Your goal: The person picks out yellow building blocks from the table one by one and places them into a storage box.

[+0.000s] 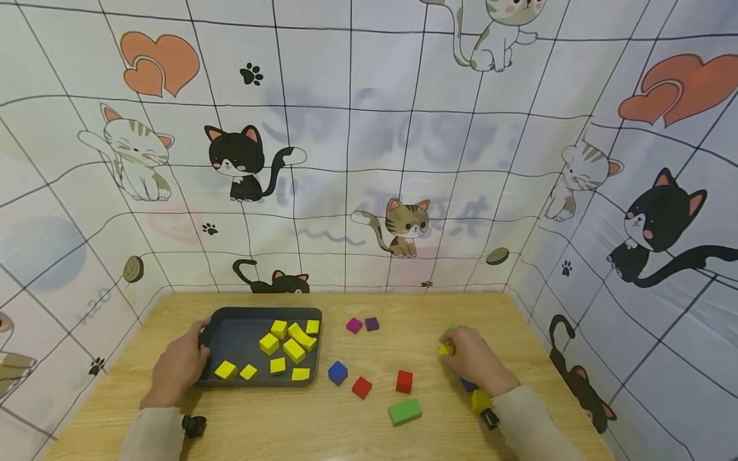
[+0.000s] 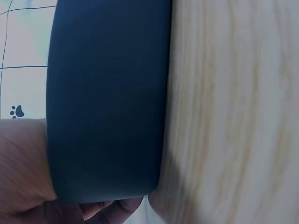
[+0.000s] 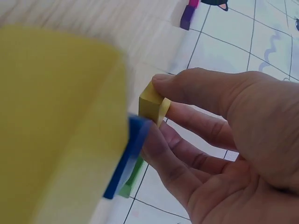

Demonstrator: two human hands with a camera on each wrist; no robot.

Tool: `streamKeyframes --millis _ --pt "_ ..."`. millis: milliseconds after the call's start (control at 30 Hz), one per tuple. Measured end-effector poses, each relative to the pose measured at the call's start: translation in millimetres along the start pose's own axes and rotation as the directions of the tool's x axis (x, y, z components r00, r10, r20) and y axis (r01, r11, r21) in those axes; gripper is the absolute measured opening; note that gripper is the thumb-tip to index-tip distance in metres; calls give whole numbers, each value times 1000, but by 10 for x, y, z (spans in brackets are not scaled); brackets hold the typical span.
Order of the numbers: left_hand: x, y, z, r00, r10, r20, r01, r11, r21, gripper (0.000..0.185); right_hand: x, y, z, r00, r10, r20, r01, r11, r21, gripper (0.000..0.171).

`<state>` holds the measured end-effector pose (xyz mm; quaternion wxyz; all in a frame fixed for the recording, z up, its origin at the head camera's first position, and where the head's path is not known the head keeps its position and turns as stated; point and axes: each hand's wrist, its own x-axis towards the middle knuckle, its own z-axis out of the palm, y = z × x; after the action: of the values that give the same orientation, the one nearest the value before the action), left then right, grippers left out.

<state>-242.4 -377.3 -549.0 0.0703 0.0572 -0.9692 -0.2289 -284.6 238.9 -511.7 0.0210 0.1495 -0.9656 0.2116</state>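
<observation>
Left hand grips the dark tray by its left wall, apparently steadying it; nine yellow blocks lie inside. Loose red, blue, green and purple blocks sit on the wooden table between the hands. Right hand pinches a yellow block near the right edge. Cat-print sheeting encloses the table.

Yellow blocks, dark grey tray
</observation>
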Motion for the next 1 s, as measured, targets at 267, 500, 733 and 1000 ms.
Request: streamKeyframes --millis 267,500,733,1000 --pt "-19 -22 23 1000 9 -20 -9 1000 -6 67 56 -161 31 1000 -19 -10 19 1000 0 31" --pt "6 -10 1 1000 -3 2 3 1000 -9 68 150 -379 89 1000 -18 1 18 1000 10 32" --pt "15 -3 -11 1000 -10 16 10 1000 -11 68 240 -727 148 997 -70 35 69 997 35 34" --pt "22 -4 -14 1000 -7 20 7 1000 -8 68 326 -1192 242 975 -200 98 194 979 66 34"
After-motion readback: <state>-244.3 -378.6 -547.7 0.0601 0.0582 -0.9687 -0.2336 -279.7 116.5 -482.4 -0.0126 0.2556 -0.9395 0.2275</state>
